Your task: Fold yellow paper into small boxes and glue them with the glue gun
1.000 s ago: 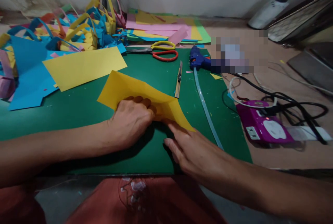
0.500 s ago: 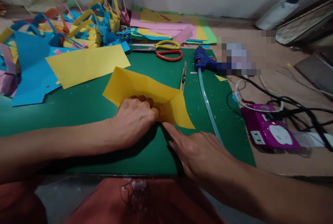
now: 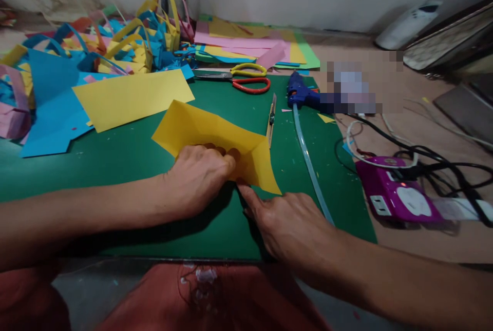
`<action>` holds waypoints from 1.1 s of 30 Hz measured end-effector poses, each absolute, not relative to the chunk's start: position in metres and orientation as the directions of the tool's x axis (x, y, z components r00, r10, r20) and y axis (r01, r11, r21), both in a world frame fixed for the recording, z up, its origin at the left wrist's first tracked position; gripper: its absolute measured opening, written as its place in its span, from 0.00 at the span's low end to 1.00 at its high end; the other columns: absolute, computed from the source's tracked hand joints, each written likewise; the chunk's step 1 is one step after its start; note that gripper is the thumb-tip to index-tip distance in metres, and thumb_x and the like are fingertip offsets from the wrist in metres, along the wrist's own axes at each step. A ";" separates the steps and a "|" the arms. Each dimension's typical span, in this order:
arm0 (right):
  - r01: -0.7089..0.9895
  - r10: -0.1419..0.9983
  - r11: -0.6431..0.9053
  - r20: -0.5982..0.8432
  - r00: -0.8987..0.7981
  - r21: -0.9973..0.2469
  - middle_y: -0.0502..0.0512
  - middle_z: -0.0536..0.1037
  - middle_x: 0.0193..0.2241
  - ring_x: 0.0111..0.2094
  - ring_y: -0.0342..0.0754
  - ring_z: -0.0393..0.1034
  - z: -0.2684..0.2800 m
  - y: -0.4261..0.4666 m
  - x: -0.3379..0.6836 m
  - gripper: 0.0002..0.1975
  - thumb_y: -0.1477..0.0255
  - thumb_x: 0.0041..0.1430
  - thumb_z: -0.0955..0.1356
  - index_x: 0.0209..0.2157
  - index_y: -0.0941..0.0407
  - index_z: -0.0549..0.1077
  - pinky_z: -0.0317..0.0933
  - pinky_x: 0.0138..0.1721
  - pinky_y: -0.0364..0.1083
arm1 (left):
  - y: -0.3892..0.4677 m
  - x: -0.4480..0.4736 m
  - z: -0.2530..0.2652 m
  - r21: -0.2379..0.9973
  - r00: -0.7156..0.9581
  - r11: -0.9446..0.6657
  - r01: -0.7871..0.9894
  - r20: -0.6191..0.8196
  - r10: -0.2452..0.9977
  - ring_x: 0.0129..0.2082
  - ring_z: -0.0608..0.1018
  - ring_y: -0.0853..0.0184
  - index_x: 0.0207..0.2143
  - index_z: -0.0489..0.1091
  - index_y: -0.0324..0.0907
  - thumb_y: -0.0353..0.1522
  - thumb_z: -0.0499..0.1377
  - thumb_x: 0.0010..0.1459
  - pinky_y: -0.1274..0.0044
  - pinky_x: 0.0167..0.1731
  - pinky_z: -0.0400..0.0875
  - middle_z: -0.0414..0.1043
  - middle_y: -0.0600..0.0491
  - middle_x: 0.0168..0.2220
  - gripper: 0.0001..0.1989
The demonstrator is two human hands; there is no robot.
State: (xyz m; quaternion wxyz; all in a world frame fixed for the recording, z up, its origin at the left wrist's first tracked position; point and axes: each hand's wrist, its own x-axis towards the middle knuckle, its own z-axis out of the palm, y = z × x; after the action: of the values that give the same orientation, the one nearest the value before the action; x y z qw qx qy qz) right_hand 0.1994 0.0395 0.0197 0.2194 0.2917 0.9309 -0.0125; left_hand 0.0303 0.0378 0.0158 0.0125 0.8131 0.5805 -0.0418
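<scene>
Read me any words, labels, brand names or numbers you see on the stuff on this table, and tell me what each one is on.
No text can be read anywhere.
Purple power strip: no legible marking.
Blue glue gun: no readable label; the patch beside it is blurred out.
Utility knife: too small to tell.
Folded yellow paper under the left hand and right hand: blank.

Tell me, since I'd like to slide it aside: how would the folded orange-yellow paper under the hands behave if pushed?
The folded paper looks thin and light, so it would probably slide easily on the green mat. Its raised flap suggests it would flex or buckle rather than stay stiff.
</scene>
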 end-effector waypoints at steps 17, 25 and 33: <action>0.514 0.520 0.848 -0.390 -0.760 0.129 0.53 0.75 0.18 0.18 0.46 0.67 0.018 0.044 0.200 0.26 0.78 0.51 0.61 0.54 0.61 0.62 0.33 0.18 0.47 | 0.034 0.028 0.011 -0.026 0.445 -0.444 0.896 0.032 0.895 0.29 0.75 0.60 0.32 0.71 0.41 0.28 0.52 0.56 0.72 0.26 0.65 0.73 0.50 0.27 0.08; 0.558 0.555 0.825 -0.329 -0.764 0.096 0.53 0.76 0.20 0.17 0.44 0.66 0.019 0.043 0.204 0.21 0.72 0.58 0.59 0.53 0.59 0.63 0.33 0.19 0.46 | 0.036 0.024 0.004 -0.079 0.507 -0.502 0.861 0.193 0.840 0.26 0.74 0.63 0.28 0.69 0.40 0.28 0.52 0.57 0.71 0.30 0.63 0.71 0.52 0.23 0.08; 0.599 0.579 0.800 -0.318 -0.751 0.043 0.50 0.73 0.16 0.15 0.43 0.61 0.021 0.046 0.199 0.22 0.70 0.59 0.57 0.54 0.58 0.60 0.33 0.19 0.45 | 0.034 0.026 0.004 -0.095 0.472 -0.462 0.882 0.189 0.861 0.25 0.72 0.65 0.30 0.65 0.40 0.26 0.50 0.57 0.74 0.27 0.62 0.70 0.53 0.24 0.05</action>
State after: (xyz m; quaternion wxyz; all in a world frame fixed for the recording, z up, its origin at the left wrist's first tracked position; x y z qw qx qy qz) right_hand 0.1991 0.0456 0.0212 0.1596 0.3148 0.9351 -0.0310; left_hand 0.0259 0.0343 0.0039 -0.0900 0.8532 0.5106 0.0570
